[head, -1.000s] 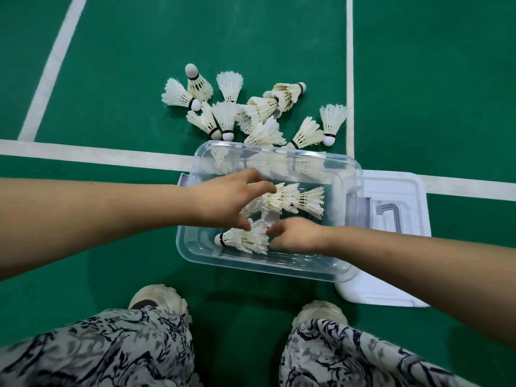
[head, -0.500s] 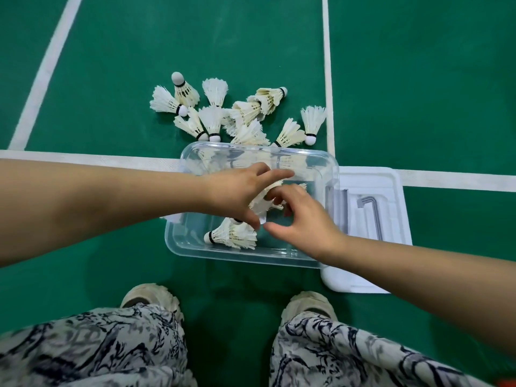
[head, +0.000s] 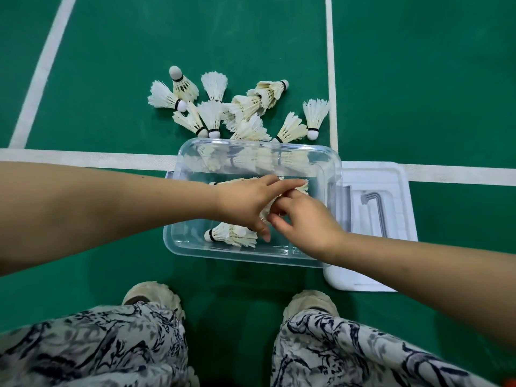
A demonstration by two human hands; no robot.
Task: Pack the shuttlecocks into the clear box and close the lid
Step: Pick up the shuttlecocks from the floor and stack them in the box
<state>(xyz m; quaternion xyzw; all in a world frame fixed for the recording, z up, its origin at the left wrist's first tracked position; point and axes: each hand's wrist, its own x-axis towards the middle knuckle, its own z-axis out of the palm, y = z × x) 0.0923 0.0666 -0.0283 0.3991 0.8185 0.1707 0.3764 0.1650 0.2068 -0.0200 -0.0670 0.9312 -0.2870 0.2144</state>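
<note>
The clear box sits on the green floor in front of my feet, open. Inside it, one shuttlecock lies near the front wall with its cork to the left. My left hand reaches in from the left and spans a bunch of shuttlecocks, thumb low, fingers stretched over them. My right hand comes in from the right with curled fingertips touching the feathers under my left hand; its grip is hidden. Several loose shuttlecocks lie in a pile just beyond the box.
The white lid lies flat on the floor against the box's right side, with a grey handle on it. White court lines cross behind the box and run along its right. My two shoes stand just short of the box.
My right hand has moved up from the front of the box to meet my left hand over the bunch. The left hand has stayed on the shuttlecocks.
</note>
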